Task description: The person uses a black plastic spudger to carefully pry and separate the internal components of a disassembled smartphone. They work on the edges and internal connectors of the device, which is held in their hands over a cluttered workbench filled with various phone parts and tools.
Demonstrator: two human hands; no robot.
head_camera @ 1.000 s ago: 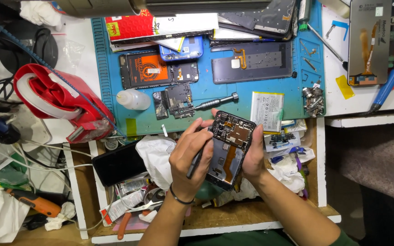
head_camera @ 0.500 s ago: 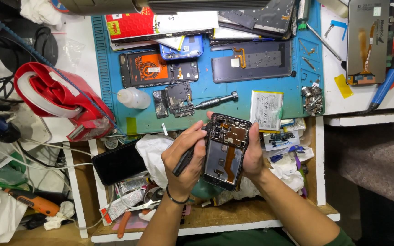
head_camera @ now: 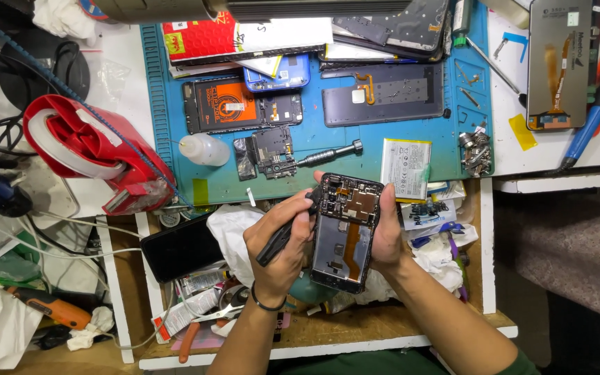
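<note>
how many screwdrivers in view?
3 that I can make out. A dark one in the left hand, tip at the opened phone; a metal-handled one on the blue mat; a blue-handled one at the right edge. Clutter may hide more.

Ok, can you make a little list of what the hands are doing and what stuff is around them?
left hand: grips a black tool, tip at the phone's top left corner
right hand: holds the opened phone by its right edge
phone: back off, circuit boards and an orange ribbon cable showing
behind the hands: blue work mat with a screwdriver, a loose battery and a small white bottle
left side: red tape dispenser
</note>
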